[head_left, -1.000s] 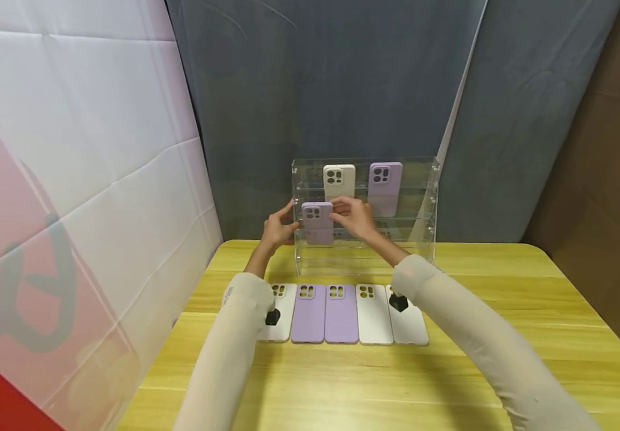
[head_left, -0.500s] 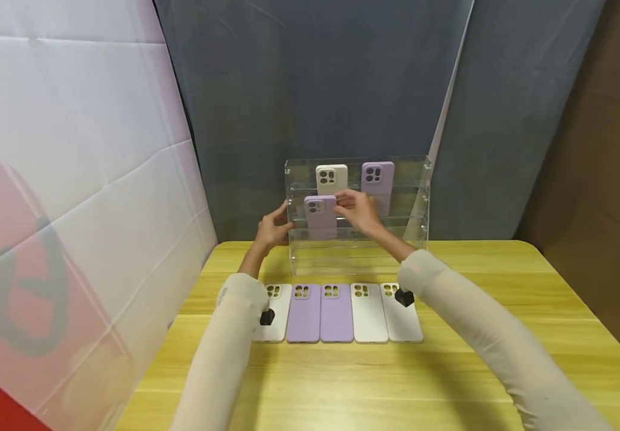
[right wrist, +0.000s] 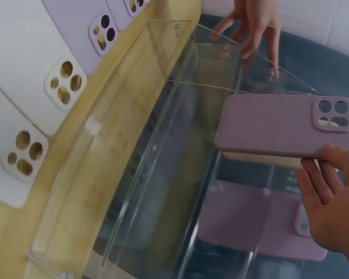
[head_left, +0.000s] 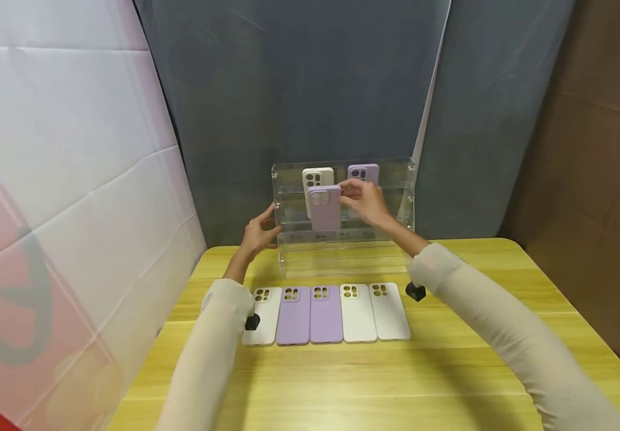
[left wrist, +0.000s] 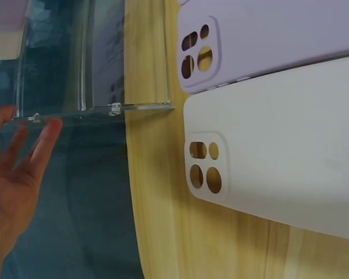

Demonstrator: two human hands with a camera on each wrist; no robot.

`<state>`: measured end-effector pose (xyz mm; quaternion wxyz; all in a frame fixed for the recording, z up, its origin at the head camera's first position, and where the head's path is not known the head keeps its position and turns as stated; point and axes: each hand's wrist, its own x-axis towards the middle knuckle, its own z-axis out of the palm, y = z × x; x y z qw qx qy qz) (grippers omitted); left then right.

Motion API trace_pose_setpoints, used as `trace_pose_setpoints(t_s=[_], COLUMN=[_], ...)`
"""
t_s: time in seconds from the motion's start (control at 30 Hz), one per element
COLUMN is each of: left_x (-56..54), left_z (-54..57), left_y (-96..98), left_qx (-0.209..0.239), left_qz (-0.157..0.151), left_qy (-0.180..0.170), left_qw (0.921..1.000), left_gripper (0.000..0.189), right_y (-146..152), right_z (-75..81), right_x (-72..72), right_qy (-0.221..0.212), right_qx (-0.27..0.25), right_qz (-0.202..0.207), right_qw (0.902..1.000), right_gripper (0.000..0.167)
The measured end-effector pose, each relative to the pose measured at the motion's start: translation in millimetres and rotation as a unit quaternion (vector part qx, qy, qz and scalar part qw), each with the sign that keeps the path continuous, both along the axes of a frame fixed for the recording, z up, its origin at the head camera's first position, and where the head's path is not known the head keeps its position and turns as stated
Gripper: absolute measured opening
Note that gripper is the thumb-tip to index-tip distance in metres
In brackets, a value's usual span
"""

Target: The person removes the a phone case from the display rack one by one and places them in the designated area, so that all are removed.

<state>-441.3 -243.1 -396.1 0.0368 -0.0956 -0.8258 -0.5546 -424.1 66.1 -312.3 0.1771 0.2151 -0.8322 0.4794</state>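
Observation:
My right hand [head_left: 370,203] pinches a lilac phone case [head_left: 324,209] by its right edge. The case is upright before the clear acrylic display rack [head_left: 347,258], camera cutouts at the top. In the right wrist view, thumb and fingers hold this lilac case [right wrist: 273,125] near its camera end. At the rack's left side, my left hand [head_left: 258,234] touches the side panel with spread fingertips, seen closer in the left wrist view, where the hand [left wrist: 17,186] is at the panel edge. A cream case [head_left: 310,173] stands on the rack behind the held one; another lilac case [head_left: 371,172] stands to its right.
On the wooden table [head_left: 342,383], a row of cases lies in front of the rack: a white case [head_left: 266,320] at left, two lilac ones [head_left: 295,320], then two more white ones [head_left: 390,317]. A grey curtain [head_left: 299,90] hangs behind; a white fabric wall [head_left: 83,120] is at left.
My right hand has lifted the lilac case from low at the rack's left up and to the right, in front of the cream case. My left hand stays at the rack's side. The head view has shifted.

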Motion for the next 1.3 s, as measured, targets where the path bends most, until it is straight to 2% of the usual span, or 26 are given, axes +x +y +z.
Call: trace_pose_setpoints(t_s=[0.23, 0.37, 0.53, 0.77, 1.0, 1.3], left_x=[-1.6, -3.1, -6.7, -9.8, -11.1, -10.2], left_z=[-7.3, -7.6, -5.3, -3.8, -5.2, -4.2], left_y=[-7.3, -8.6, -9.2, -13.6, -19.3, -22.3], left_qx=[0.003, 0.011, 0.006, 0.002, 0.004, 0.007], left_qz=[0.009, 0.019, 0.022, 0.035, 0.045, 0.038], left_qy=[0.034, 0.051, 0.056, 0.054, 0.048, 0.041], left_qw=[0.9994, 0.9984, 0.9982, 0.9979, 0.9978, 0.9984], left_gripper=[0.079, 0.076, 0.074, 0.075, 0.075, 0.074], right_y=[12.0, 19.8, 31.9, 50.8, 71.6, 95.8], right_z=[10.4, 14.2, 14.1, 3.3, -10.3, -24.5], right_x=[7.5, 11.8, 15.4, 17.5, 19.9, 20.4], right_qy=[0.011, 0.012, -0.002, -0.012, -0.018, -0.035], right_qx=[0.014, 0.022, 0.028, 0.036, 0.053, 0.044], right_qz=[-0.009, -0.016, -0.025, -0.017, -0.027, -0.026], right_qw=[0.9998, 0.9996, 0.9993, 0.9991, 0.9981, 0.9980], right_gripper=[0.033, 0.033, 0.032, 0.033, 0.033, 0.036])
